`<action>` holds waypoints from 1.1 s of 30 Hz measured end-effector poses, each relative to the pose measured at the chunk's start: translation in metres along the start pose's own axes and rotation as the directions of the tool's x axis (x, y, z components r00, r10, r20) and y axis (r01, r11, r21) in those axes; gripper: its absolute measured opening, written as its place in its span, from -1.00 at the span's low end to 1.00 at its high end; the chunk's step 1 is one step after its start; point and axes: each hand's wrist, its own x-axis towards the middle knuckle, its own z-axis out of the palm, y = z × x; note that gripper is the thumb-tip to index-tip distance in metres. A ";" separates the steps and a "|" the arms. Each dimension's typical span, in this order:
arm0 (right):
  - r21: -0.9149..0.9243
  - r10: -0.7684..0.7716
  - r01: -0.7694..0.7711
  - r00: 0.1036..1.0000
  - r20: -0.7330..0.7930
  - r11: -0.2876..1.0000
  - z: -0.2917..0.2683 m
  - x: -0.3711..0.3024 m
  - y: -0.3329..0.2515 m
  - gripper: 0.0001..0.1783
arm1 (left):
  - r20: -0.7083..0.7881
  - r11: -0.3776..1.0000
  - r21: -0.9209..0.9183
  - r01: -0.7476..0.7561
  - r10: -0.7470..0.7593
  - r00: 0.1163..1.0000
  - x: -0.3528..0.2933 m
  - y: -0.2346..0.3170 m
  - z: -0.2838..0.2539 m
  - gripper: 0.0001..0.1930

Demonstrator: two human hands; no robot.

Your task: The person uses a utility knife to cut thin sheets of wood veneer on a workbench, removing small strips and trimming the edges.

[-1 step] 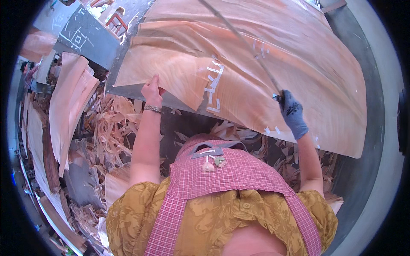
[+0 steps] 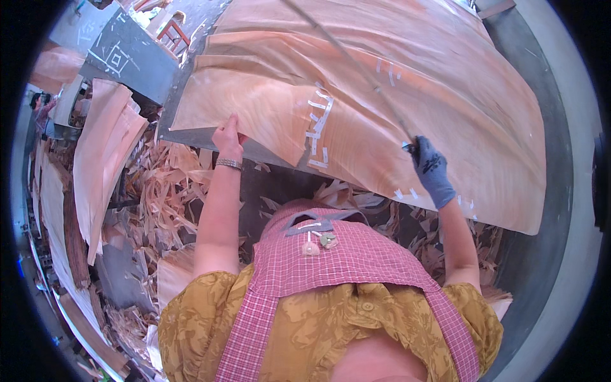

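Note:
A large, thin, wavy sheet of wood veneer (image 2: 420, 108) is spread before me over a grey tabletop. My left hand (image 2: 228, 138), bare with a metal band at the wrist, pinches the near edge of that sheet on its left side. White tape strips (image 2: 323, 124) run along a split near the middle. In a grey work glove, my right hand (image 2: 434, 170) is closed round the near end of a long thin stick (image 2: 344, 54). The stick slants away to the far left above the veneer, and its far end lies outside the picture.
Veneer scraps (image 2: 168, 188) lie heaped on the floor left of and below the table edge. Curled veneer pieces (image 2: 105, 153) stand at the left. A grey box-like block (image 2: 130, 54) with chalk marks is at the far left. The table's grey border (image 2: 534, 267) curves along the right.
My right hand has shifted slightly left, and the stick has swung a little left with it. My left hand stays at the veneer edge, almost unmoved.

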 end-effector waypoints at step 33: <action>-0.169 -0.382 0.403 0.913 0.145 0.900 0.033 0.140 0.074 -0.71 | 0.802 -0.346 0.561 -0.752 0.004 0.597 -0.105 -0.097 0.000 -0.25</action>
